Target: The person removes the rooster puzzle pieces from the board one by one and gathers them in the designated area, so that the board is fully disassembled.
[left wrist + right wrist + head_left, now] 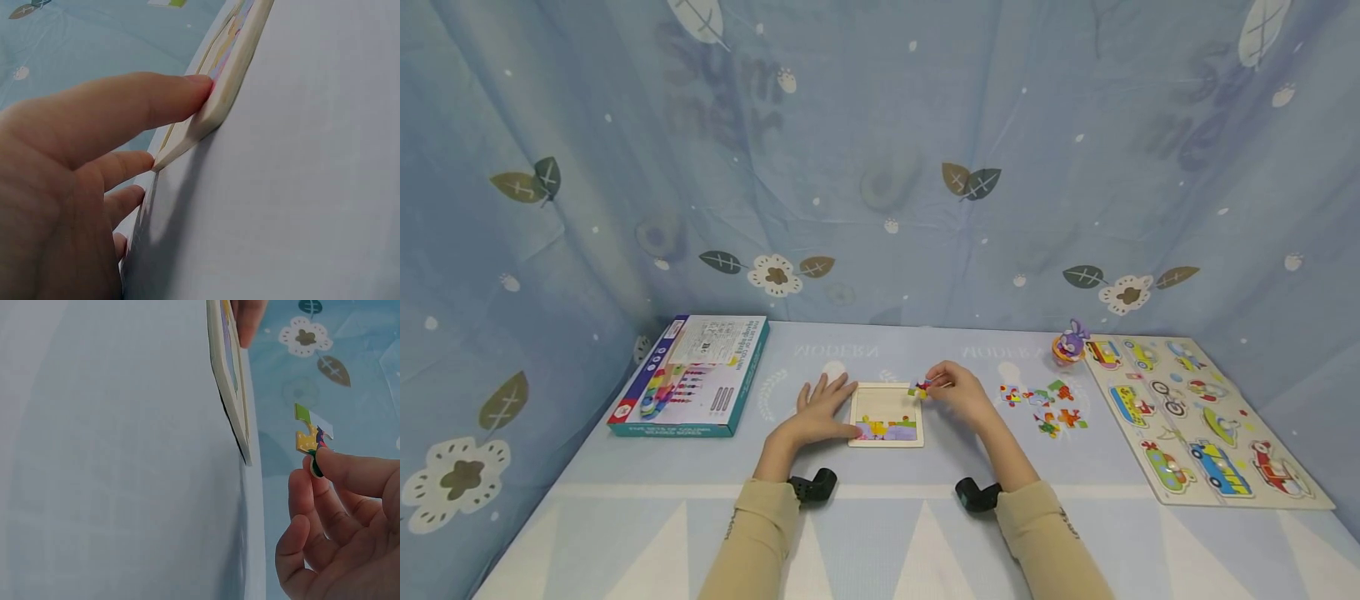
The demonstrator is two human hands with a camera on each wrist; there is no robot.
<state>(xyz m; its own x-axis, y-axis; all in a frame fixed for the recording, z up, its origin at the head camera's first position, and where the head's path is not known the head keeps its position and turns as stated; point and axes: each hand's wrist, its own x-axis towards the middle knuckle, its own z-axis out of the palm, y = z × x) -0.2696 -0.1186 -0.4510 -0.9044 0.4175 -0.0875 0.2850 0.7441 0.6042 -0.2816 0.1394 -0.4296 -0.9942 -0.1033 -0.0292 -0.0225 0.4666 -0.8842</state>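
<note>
A shallow wooden puzzle tray point(886, 444) lies on the table, with joined pieces point(887, 429) along its lower part and bare wood above. My left hand point(817, 414) is at the tray's left side, fingers spread. Its thumb point(159, 100) presses on the lower left corner, and a fingertip touches the tray's side in the left wrist view. Over the tray's upper right edge, my right hand point(961, 393) pinches a puzzle piece point(306, 439) between thumb and fingers. That piece shows yellow, green, pale blue and purple; the fingers cover part of it.
Several loose puzzle pieces point(1047, 398) lie right of the right hand. Beyond them are a wooden peg board with vehicles point(1206, 417) and a small purple rabbit figure point(1070, 343). A flat game box point(700, 375) lies at the left. A blue curtain point(880, 167) hangs behind the table.
</note>
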